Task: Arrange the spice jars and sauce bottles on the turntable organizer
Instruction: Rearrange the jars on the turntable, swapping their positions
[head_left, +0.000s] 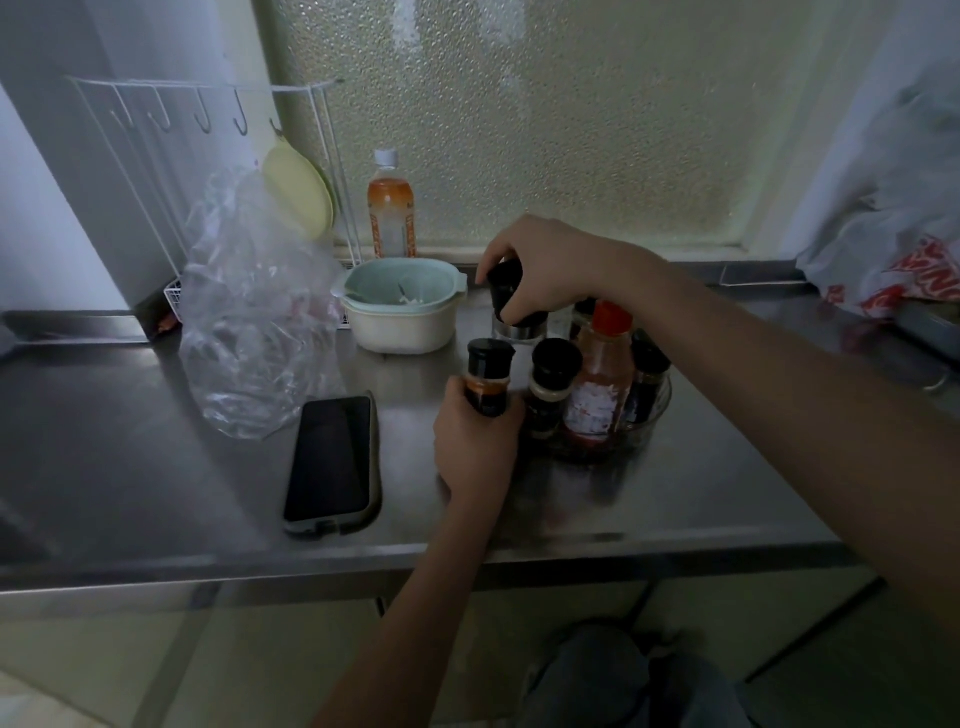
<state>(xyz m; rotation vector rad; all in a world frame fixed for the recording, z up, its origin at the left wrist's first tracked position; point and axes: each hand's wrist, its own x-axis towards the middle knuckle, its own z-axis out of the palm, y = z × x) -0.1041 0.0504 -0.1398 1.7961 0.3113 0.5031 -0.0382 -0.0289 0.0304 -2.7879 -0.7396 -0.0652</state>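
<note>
A clear round turntable organizer (655, 418) sits on the steel counter. It holds a sauce bottle with a red cap (597, 384), a black-lidded spice jar (551, 387) at its front left and a dark jar (647, 382) on its right. My left hand (475, 441) grips an orange spice jar with a black lid (487, 375) just left of the turntable's edge. Behind the turntable, my right hand (545, 265) closes from above on the black top of a grinder (511, 312) with a clear base. Whether the grinder stands on the turntable or behind it I cannot tell.
A phone (332, 462) lies face up left of my left hand. A pale green bowl (402, 301), a crumpled clear plastic bag (254, 312) and an orange drink bottle (390, 208) stand at the back left. A wire rack (208, 130) and a printed bag (904, 270) flank the counter.
</note>
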